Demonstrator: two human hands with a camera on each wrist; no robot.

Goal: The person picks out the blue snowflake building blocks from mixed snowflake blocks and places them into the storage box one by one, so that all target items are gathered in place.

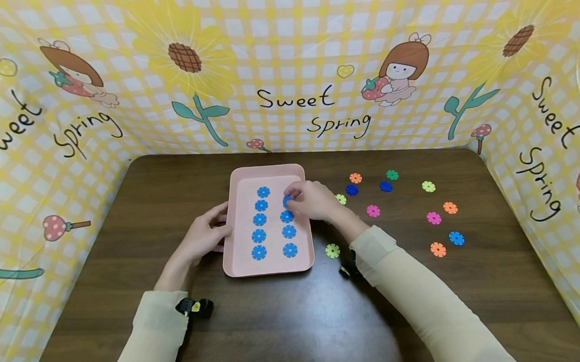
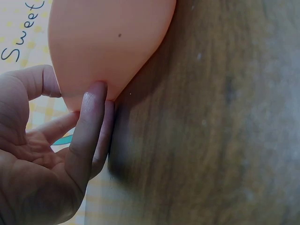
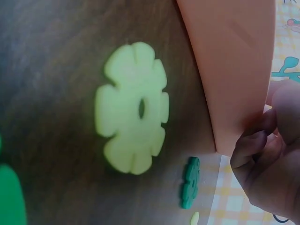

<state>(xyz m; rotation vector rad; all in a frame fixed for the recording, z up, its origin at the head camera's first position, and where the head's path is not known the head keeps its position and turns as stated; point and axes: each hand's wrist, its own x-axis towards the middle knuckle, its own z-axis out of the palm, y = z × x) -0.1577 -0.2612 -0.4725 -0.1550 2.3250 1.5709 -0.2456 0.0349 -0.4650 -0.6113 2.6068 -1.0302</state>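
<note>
**Nine blue discs in the tray, three more still on the desk**

Your right hand is over the pink tray, with the fingertips pinching a blue disc at the upper place of the right column. I judge that this disc is just being set down, but I cannot tell if it already rests on the tray floor.

Your left hand has its fingers relaxed and nearly straight, and they press on the left wall of the tray; the left wrist view shows the fingertips touching the wall.

The tray lies in the middle of the desk. Inside it you have two columns: five blue discs on the left, four on the right plus the pinched one.

So, as I judge it, most of the blue sorting is done. What is left: two dark blue discs toward the far edge, and one lighter blue disc toward the right edge. The other colours, orange, green, pink and a yellow-green disc just beside the tray's near right corner, lie scattered on the desk.
</note>
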